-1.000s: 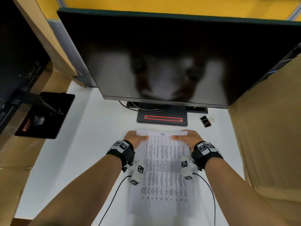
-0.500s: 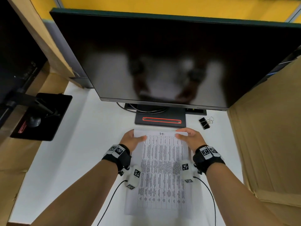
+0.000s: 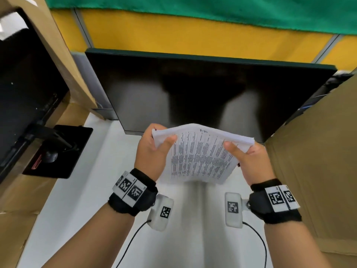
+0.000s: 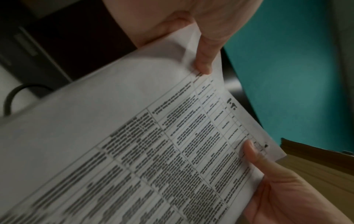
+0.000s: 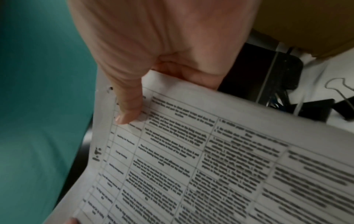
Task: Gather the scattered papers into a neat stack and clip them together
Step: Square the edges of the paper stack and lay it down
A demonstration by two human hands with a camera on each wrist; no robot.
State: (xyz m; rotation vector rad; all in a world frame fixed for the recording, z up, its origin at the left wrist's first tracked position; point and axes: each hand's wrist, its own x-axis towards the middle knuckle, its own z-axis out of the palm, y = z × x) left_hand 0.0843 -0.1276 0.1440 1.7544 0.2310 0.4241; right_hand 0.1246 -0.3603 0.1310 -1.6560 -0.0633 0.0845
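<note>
Between our thumbs and fingers we had the paper stack (image 3: 201, 153) pinched, left hand (image 3: 152, 151) and right hand (image 3: 251, 161) at its top corners, long axis running away from us, tilted up off the desk (image 3: 92, 190).

One paper stack (image 3: 201, 155), sheet count unclear. Two hands: left (image 3: 152, 151), right (image 3: 249, 159). One binder clip (image 5: 343, 97). One monitor (image 3: 193, 89). Two wrist cameras (image 3: 161, 213).

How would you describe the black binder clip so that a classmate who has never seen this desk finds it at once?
Start at the white desk in the right wrist view. Look past the right hand holding the stack of printed white papers. The small black binder clip lies there, alone in having thin silver wire handles.
</note>
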